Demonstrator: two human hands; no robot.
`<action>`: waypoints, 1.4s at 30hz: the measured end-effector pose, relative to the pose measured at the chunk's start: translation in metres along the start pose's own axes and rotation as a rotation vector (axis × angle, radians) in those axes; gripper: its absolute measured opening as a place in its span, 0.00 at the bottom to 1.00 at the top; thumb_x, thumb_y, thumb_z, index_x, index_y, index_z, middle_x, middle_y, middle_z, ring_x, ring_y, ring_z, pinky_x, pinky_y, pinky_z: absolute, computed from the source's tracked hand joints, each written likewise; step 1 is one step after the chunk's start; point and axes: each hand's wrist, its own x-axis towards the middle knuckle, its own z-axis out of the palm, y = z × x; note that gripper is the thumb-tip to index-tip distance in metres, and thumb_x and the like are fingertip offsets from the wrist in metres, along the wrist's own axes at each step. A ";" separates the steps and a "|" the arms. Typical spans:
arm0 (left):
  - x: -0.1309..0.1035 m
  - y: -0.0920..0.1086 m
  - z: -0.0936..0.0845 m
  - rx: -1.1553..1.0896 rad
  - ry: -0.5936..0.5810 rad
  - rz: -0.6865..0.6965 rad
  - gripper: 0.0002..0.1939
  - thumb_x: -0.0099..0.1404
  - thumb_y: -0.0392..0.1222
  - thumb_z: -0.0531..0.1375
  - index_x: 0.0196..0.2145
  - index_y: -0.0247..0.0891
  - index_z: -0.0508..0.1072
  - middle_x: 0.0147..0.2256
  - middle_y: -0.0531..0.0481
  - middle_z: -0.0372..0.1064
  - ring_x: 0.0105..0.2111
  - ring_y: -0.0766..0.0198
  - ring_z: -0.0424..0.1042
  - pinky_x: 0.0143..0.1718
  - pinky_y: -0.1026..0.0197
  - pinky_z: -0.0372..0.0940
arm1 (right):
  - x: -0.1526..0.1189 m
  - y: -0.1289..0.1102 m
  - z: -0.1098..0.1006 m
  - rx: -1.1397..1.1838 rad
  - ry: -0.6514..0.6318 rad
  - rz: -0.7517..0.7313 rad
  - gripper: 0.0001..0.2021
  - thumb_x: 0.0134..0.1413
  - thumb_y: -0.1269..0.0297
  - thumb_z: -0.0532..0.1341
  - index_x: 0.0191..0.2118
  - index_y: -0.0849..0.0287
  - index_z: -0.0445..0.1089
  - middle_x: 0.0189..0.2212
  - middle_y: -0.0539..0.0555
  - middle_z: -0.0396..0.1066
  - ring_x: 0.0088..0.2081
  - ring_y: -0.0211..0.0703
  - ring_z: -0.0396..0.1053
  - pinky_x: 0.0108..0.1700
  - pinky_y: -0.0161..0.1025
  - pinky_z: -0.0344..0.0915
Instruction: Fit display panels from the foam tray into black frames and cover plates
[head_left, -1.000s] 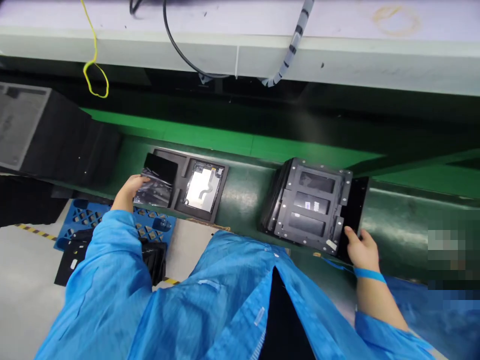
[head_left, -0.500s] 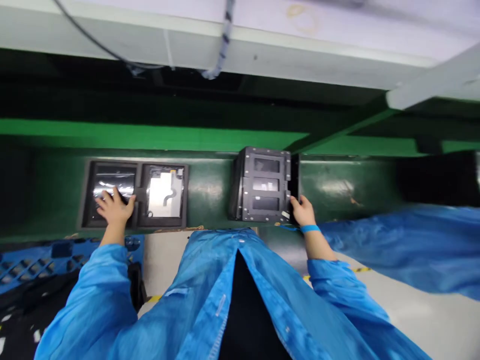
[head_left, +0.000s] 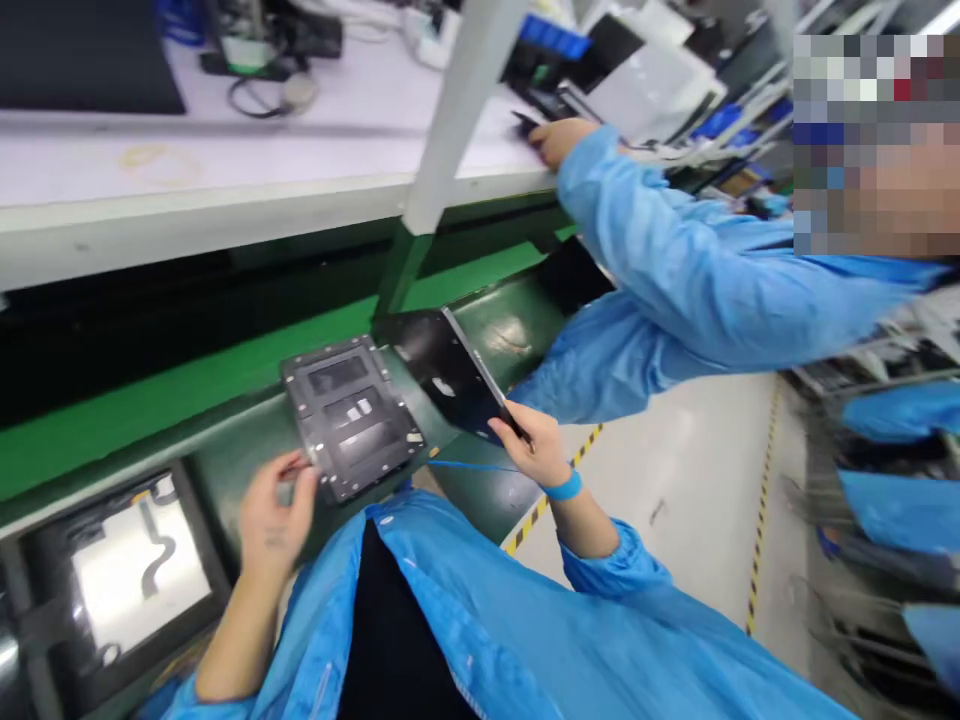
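My right hand (head_left: 534, 447), with a blue wrist strap, grips the lower edge of a thin dark panel (head_left: 450, 375) that stands tilted up on the green surface. Left of it lies a black frame fixture (head_left: 351, 415) with rectangular windows and small round studs. My left hand (head_left: 277, 510) is at the fixture's lower left edge, fingers curled with thumb and fingertips close together; what they hold, if anything, is hidden. At the lower left, a black tray (head_left: 206, 540) holds a bright, mirror-like panel with a dark curved strip.
A co-worker's blue sleeve (head_left: 675, 270) and hand (head_left: 566, 140) reach over the white upper shelf (head_left: 300, 215) at the right. A slanted white post (head_left: 450, 120) stands between. Yellow-black tape (head_left: 763, 500) marks the floor.
The view has swung to the right. My left hand has left the tray and come to the fixture's left edge. My right hand has moved right of the fixture with the dark panel, now tilted up.
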 end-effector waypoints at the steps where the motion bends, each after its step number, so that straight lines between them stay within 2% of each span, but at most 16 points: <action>1: -0.001 0.015 0.025 -0.098 -0.109 0.055 0.31 0.61 0.62 0.62 0.54 0.37 0.73 0.49 0.39 0.76 0.47 0.48 0.78 0.55 0.43 0.72 | 0.002 -0.004 0.002 0.062 0.022 0.011 0.15 0.66 0.50 0.63 0.41 0.57 0.78 0.30 0.55 0.76 0.30 0.47 0.73 0.36 0.42 0.73; 2: -0.003 0.027 0.044 -0.170 -0.177 0.082 0.35 0.62 0.62 0.63 0.59 0.36 0.68 0.54 0.36 0.74 0.50 0.48 0.77 0.57 0.44 0.72 | 0.005 -0.008 0.009 0.142 0.038 0.041 0.15 0.65 0.49 0.64 0.41 0.57 0.78 0.30 0.54 0.76 0.30 0.46 0.73 0.36 0.42 0.73; 4: -0.009 0.042 0.065 -0.229 -0.135 0.066 0.41 0.63 0.61 0.65 0.67 0.38 0.60 0.61 0.33 0.67 0.58 0.46 0.73 0.60 0.44 0.69 | 0.011 -0.011 0.035 0.332 0.059 0.128 0.18 0.63 0.46 0.65 0.45 0.56 0.77 0.35 0.55 0.78 0.35 0.48 0.76 0.40 0.43 0.75; 7: -0.021 0.049 0.074 -0.184 0.070 0.043 0.45 0.63 0.59 0.67 0.69 0.39 0.57 0.66 0.33 0.59 0.66 0.45 0.64 0.68 0.44 0.60 | 0.008 -0.009 0.074 0.444 0.028 0.275 0.21 0.62 0.45 0.64 0.50 0.56 0.75 0.43 0.57 0.79 0.44 0.51 0.77 0.49 0.46 0.74; 9: -0.027 0.046 0.080 -0.144 0.086 0.043 0.43 0.63 0.59 0.67 0.68 0.38 0.57 0.66 0.33 0.59 0.66 0.45 0.64 0.69 0.44 0.59 | -0.003 0.001 0.086 0.337 -0.015 0.343 0.22 0.62 0.43 0.62 0.49 0.57 0.75 0.42 0.58 0.79 0.44 0.53 0.77 0.49 0.47 0.74; 12: -0.028 0.029 0.090 -0.056 0.022 0.001 0.39 0.65 0.58 0.64 0.66 0.35 0.61 0.61 0.33 0.64 0.62 0.46 0.67 0.67 0.43 0.62 | -0.016 0.024 0.097 0.145 -0.105 0.366 0.27 0.63 0.40 0.56 0.48 0.61 0.74 0.40 0.64 0.79 0.42 0.58 0.76 0.45 0.49 0.73; 14: -0.024 0.013 0.089 0.021 0.047 -0.008 0.38 0.64 0.56 0.65 0.65 0.34 0.64 0.59 0.33 0.63 0.63 0.46 0.66 0.66 0.43 0.62 | -0.016 0.033 0.111 0.074 -0.192 0.334 0.29 0.65 0.40 0.52 0.50 0.64 0.73 0.40 0.67 0.78 0.41 0.59 0.76 0.42 0.48 0.72; 17: -0.019 -0.006 0.077 0.128 0.119 -0.027 0.38 0.61 0.55 0.68 0.63 0.33 0.67 0.61 0.32 0.59 0.66 0.43 0.61 0.68 0.41 0.59 | -0.010 0.032 0.137 0.010 -0.334 0.250 0.26 0.69 0.46 0.50 0.52 0.65 0.70 0.40 0.68 0.78 0.40 0.59 0.76 0.41 0.46 0.71; 20: -0.014 -0.019 0.071 0.178 0.115 -0.093 0.38 0.60 0.55 0.68 0.62 0.31 0.69 0.62 0.31 0.57 0.67 0.42 0.58 0.69 0.41 0.58 | 0.002 0.028 0.159 -0.072 -0.418 0.219 0.22 0.69 0.54 0.50 0.55 0.67 0.67 0.42 0.69 0.77 0.40 0.59 0.76 0.41 0.46 0.71; 23: -0.008 -0.030 0.074 0.194 0.083 -0.141 0.38 0.60 0.54 0.68 0.62 0.31 0.70 0.63 0.31 0.56 0.68 0.41 0.58 0.69 0.41 0.58 | 0.013 0.028 0.171 -0.140 -0.473 0.245 0.20 0.68 0.60 0.52 0.57 0.68 0.65 0.43 0.70 0.77 0.41 0.60 0.76 0.43 0.47 0.71; 26: -0.006 -0.038 0.077 0.209 0.075 -0.142 0.38 0.60 0.54 0.68 0.63 0.31 0.69 0.63 0.30 0.57 0.67 0.41 0.59 0.69 0.41 0.59 | 0.018 0.033 0.179 -0.120 -0.504 0.273 0.18 0.66 0.61 0.54 0.55 0.67 0.67 0.41 0.68 0.77 0.42 0.60 0.76 0.44 0.47 0.71; 29: -0.007 -0.039 0.076 0.264 0.034 -0.065 0.36 0.62 0.55 0.67 0.61 0.31 0.71 0.63 0.30 0.59 0.68 0.39 0.57 0.69 0.39 0.57 | 0.021 0.047 0.182 -0.027 -0.418 0.326 0.20 0.67 0.58 0.53 0.56 0.65 0.69 0.45 0.68 0.77 0.46 0.60 0.76 0.47 0.47 0.71; 31: -0.010 -0.032 0.078 0.335 -0.052 0.037 0.34 0.61 0.56 0.68 0.58 0.33 0.75 0.63 0.31 0.60 0.70 0.35 0.52 0.70 0.35 0.54 | 0.024 0.067 0.175 -0.016 -0.348 0.407 0.21 0.68 0.55 0.51 0.53 0.65 0.72 0.46 0.69 0.77 0.48 0.60 0.75 0.50 0.48 0.70; 35: -0.014 -0.008 0.094 0.515 -0.268 0.203 0.32 0.59 0.61 0.69 0.57 0.44 0.78 0.69 0.36 0.56 0.73 0.29 0.41 0.69 0.25 0.46 | 0.024 0.132 0.136 -0.066 -0.255 0.524 0.26 0.67 0.46 0.49 0.40 0.63 0.76 0.40 0.69 0.78 0.45 0.61 0.75 0.48 0.47 0.68; 39: -0.014 0.006 0.111 0.670 -0.245 0.188 0.31 0.66 0.57 0.64 0.63 0.44 0.74 0.70 0.36 0.54 0.74 0.32 0.40 0.71 0.27 0.42 | 0.016 0.192 0.098 -0.148 -0.127 0.608 0.31 0.65 0.41 0.47 0.35 0.62 0.76 0.34 0.69 0.77 0.40 0.60 0.73 0.42 0.45 0.66; 42: -0.013 0.008 0.114 0.713 -0.220 0.193 0.30 0.67 0.55 0.62 0.64 0.42 0.72 0.70 0.35 0.54 0.74 0.33 0.40 0.71 0.29 0.41 | 0.014 0.216 0.096 -0.225 -0.056 0.678 0.30 0.66 0.45 0.47 0.35 0.65 0.77 0.33 0.70 0.76 0.38 0.59 0.73 0.40 0.45 0.64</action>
